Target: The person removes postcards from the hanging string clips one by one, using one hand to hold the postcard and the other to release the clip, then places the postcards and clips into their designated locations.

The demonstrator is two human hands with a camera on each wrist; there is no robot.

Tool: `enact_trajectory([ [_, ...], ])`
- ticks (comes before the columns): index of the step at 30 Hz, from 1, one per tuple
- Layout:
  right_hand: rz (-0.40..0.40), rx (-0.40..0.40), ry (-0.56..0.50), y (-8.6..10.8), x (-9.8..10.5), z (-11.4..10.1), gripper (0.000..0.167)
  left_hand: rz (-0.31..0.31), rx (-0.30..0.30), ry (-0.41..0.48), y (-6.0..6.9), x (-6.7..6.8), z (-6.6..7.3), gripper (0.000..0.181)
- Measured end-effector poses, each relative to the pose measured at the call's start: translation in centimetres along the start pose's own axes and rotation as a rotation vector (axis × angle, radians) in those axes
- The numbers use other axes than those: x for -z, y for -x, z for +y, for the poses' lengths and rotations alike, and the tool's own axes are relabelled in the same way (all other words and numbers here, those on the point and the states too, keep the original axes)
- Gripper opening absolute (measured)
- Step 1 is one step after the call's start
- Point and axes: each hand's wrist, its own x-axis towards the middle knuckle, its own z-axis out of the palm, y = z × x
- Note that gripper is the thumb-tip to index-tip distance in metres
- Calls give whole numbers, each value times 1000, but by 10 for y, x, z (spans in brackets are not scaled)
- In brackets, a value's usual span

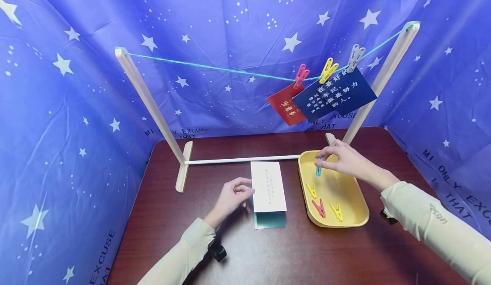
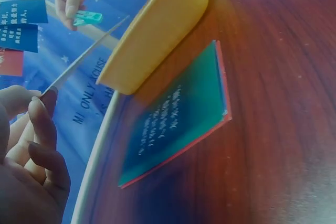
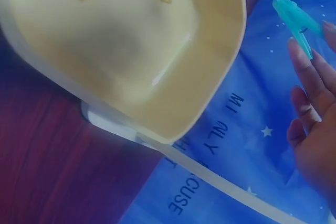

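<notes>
Across a dark red surface [image 1: 291, 255], before a blue starry curtain [image 1: 230, 16]. In the narrow grip of the left hand [image 1: 232, 196], pinched by one long edge above a green card [image 2: 181, 116]: a white card [image 1: 268, 187], presumably held so to leave its other edges free. In the narrow grip of the right hand [image 1: 339, 159], raised above a yellow tray [image 1: 350, 191]: a blue clothespin [image 1: 319, 168], fingered near the arm ends, apparently for squeezing. Within the tray, loose clothespins [image 1: 319, 208], likely kept there against scattering. On a sagging string [image 1: 207, 66], clipped dark blue cards [image 1: 358, 93] and a red card [image 1: 283, 106].
</notes>
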Motion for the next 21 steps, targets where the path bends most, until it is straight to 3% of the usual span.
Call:
enact_trajectory([
  [11,8,21,1,8,-17,9,19,24,88,-15,6,1,-19,30],
  [21,-31,22,9,15,-30,18,15,-18,149,-11,9,-3,-26,29],
])
